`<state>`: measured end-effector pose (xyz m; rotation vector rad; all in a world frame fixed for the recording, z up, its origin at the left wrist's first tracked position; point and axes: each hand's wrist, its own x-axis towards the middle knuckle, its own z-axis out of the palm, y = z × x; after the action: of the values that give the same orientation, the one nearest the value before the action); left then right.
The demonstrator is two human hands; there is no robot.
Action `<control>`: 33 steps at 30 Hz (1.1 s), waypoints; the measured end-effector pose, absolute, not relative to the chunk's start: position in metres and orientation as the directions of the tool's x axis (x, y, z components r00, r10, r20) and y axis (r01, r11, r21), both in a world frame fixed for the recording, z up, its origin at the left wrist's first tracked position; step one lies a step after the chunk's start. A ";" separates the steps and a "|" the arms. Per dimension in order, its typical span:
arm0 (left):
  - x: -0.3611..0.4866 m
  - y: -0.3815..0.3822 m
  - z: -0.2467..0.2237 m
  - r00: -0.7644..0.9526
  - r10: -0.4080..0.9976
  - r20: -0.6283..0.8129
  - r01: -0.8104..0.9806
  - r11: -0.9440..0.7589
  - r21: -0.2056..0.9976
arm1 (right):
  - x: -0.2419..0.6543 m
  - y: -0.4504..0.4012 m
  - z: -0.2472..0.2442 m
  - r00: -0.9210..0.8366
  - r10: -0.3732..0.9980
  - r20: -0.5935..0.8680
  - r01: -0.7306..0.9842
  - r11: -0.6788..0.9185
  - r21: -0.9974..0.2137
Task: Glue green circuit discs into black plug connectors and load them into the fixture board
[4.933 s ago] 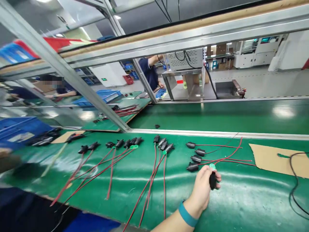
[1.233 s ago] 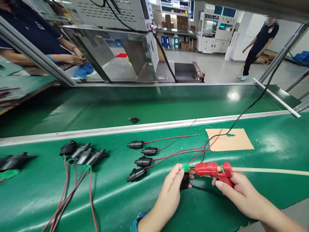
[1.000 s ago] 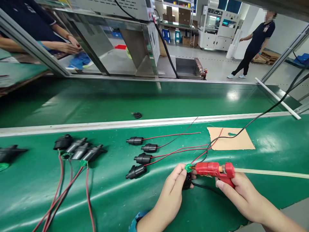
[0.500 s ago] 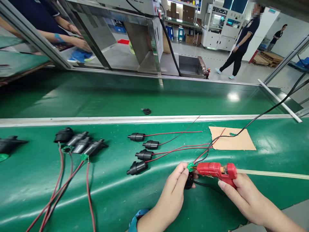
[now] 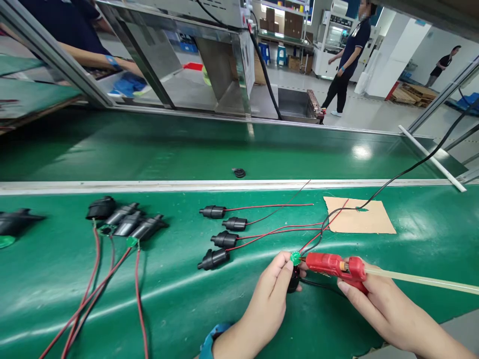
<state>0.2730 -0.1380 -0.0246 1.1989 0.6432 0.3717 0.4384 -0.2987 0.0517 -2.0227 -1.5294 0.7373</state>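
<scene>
My left hand (image 5: 267,294) grips a small black plug part (image 5: 294,282) upright, with a round green circuit board (image 5: 295,258) on its top. A red glue gun (image 5: 335,266) is held in my right hand (image 5: 374,301), its nozzle touching the green board. A pale glue stick (image 5: 422,281) sticks out of the gun's back toward the right. Red and black wires (image 5: 312,242) run from the held part toward the far right.
Several finished black plugs (image 5: 220,239) with red wires lie left of my hands, another cluster (image 5: 123,222) farther left. A cardboard piece (image 5: 359,215) lies at the right. A small black cap (image 5: 238,173) sits on the conveyor belt (image 5: 149,154). Other people stand beyond.
Earlier only my left hand held the part; now my right hand holds the glue gun against the green board. Over the last second the view drifted slightly and the person behind walked left.
</scene>
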 end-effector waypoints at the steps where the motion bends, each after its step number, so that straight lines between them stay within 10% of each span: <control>1: 0.273 -0.139 -0.026 0.768 0.586 -0.258 0.074 0.318 0.945 | 0.438 -0.298 0.052 0.219 0.968 -0.121 0.711 -0.243 -0.659; 33: 0.272 -0.139 -0.020 0.783 0.575 -0.236 0.092 0.268 0.959 | 0.436 -0.297 0.062 0.190 0.980 -0.050 0.835 -0.188 -0.517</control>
<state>0.2723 -0.1385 -0.0204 1.2772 0.6274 0.3563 0.4357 -0.2967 0.0617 -2.0976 -1.7054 0.5318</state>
